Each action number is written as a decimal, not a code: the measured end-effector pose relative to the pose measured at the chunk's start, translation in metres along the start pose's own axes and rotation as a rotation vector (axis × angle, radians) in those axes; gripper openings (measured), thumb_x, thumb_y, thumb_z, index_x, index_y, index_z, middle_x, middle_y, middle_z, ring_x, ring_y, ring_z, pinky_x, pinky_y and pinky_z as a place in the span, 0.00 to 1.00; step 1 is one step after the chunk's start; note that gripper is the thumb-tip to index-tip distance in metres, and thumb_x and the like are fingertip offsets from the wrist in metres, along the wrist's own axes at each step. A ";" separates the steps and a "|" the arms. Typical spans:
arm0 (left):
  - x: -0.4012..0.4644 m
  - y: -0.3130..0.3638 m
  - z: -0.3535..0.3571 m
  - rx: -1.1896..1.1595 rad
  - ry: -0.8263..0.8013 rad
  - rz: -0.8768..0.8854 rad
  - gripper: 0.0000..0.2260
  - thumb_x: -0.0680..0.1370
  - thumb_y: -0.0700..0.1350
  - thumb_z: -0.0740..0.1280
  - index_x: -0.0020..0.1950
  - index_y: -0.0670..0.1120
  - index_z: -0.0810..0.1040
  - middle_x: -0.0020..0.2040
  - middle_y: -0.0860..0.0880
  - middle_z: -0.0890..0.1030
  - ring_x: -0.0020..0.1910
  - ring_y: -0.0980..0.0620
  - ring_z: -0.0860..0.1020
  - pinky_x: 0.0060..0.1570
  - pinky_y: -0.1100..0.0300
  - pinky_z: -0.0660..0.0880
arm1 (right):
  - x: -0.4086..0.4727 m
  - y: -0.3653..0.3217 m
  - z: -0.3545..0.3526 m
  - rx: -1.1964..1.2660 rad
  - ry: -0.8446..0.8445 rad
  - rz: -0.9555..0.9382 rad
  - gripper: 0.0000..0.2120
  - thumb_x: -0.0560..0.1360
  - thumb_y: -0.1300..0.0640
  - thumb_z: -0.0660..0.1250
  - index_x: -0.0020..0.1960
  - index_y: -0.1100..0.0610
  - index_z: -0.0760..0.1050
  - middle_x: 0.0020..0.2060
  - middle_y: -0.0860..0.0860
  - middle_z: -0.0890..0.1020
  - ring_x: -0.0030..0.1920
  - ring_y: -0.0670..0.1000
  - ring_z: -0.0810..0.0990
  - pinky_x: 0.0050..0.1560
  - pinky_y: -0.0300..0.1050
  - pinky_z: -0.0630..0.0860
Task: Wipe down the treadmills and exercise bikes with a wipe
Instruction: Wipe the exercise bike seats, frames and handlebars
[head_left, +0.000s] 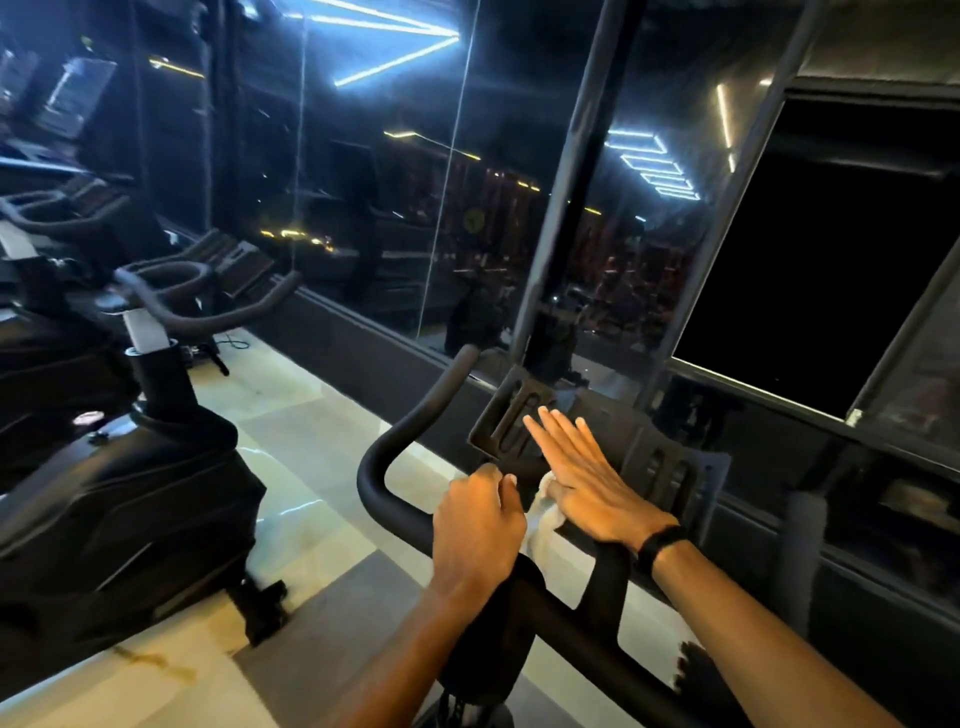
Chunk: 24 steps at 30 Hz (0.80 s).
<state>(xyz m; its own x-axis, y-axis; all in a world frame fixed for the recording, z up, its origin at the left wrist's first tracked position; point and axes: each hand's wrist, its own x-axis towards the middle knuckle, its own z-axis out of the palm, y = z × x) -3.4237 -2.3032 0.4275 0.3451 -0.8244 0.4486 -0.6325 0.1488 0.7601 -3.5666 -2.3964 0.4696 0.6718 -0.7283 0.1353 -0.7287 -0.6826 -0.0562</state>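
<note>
- Dark gym glass mirrors strips of ceiling light ahead of you, and pale floor tiles run below; a second exercise bike stands well apart at your left.
- Your left hand curls its fingers around the centre of the handlebar of the nearest bike, steadying it.
- Your right hand lies flat, fingers straight and close together, pointing up and to the left over the slotted console bracket.
- You have the white wipe bunched between your two hands, pressed under the thumb side of your right palm and draping down against the bar; I cannot tell whether the thumb pinches it.
- Judged from this, the wipe's long axis runs down the bar toward you, and the right hand is the one on it. The bracket lies just ahead of your fingertips, so the coming stroke should push forward and left along that line.
</note>
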 end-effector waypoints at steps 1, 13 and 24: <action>-0.001 -0.001 0.000 -0.091 0.028 0.009 0.09 0.83 0.47 0.63 0.43 0.48 0.75 0.34 0.56 0.74 0.31 0.56 0.75 0.31 0.70 0.69 | 0.005 0.001 0.000 0.015 -0.016 -0.015 0.38 0.78 0.68 0.53 0.82 0.49 0.41 0.80 0.47 0.38 0.77 0.42 0.29 0.74 0.44 0.25; 0.003 -0.033 -0.028 -0.417 0.518 -0.106 0.06 0.82 0.42 0.62 0.55 0.53 0.74 0.43 0.54 0.80 0.43 0.58 0.78 0.44 0.62 0.72 | 0.032 -0.042 0.001 0.030 0.068 0.009 0.23 0.87 0.56 0.48 0.81 0.53 0.53 0.78 0.53 0.62 0.79 0.51 0.54 0.76 0.40 0.42; -0.016 -0.054 -0.043 -0.344 0.619 -0.090 0.17 0.82 0.35 0.61 0.52 0.60 0.70 0.44 0.52 0.79 0.44 0.60 0.78 0.42 0.71 0.70 | 0.064 -0.069 0.038 -0.048 0.292 -0.105 0.22 0.81 0.44 0.48 0.67 0.53 0.69 0.59 0.53 0.75 0.61 0.55 0.71 0.62 0.52 0.70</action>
<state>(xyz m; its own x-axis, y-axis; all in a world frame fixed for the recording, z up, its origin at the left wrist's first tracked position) -3.3653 -2.2749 0.3998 0.7804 -0.3954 0.4845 -0.3640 0.3428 0.8660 -3.4684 -2.3978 0.4445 0.6821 -0.6008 0.4169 -0.6673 -0.7446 0.0187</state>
